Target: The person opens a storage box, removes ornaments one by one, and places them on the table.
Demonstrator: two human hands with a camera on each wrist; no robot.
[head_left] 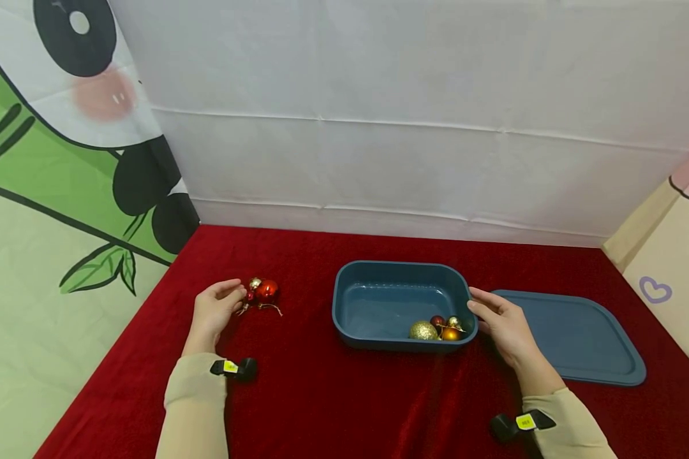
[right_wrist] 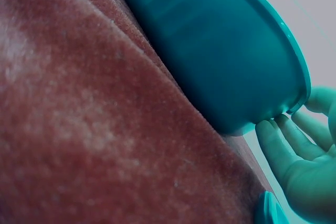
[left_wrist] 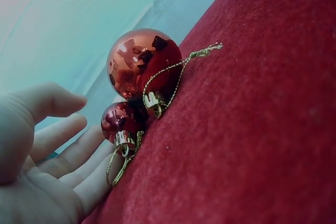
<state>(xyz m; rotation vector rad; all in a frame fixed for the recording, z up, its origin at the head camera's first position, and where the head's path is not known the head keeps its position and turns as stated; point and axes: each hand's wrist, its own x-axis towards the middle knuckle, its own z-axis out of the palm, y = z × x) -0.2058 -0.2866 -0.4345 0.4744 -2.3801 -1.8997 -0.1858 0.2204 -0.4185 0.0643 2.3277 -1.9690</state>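
On the red cloth at the left lie a shiny red Christmas ball (head_left: 266,291), a smaller dark red ball (left_wrist: 122,121) and a small gold ball (head_left: 255,283), some with gold string loops. My left hand (head_left: 214,313) is beside them, fingers extended and thumb apart, nothing gripped; its fingers reach right up to the small dark red ball. My right hand (head_left: 506,325) holds a blue plastic box (head_left: 379,306) at its right end, thumb at the rim and fingertips against the outer wall. Inside, a glittery gold ball (head_left: 423,330) and several smaller balls gather in the near right corner.
A blue lid (head_left: 580,335) lies flat on the cloth to the right of the box, partly behind my right hand. A white backdrop (head_left: 407,166) rises behind the table's far edge. Printed panels stand at the left and right.
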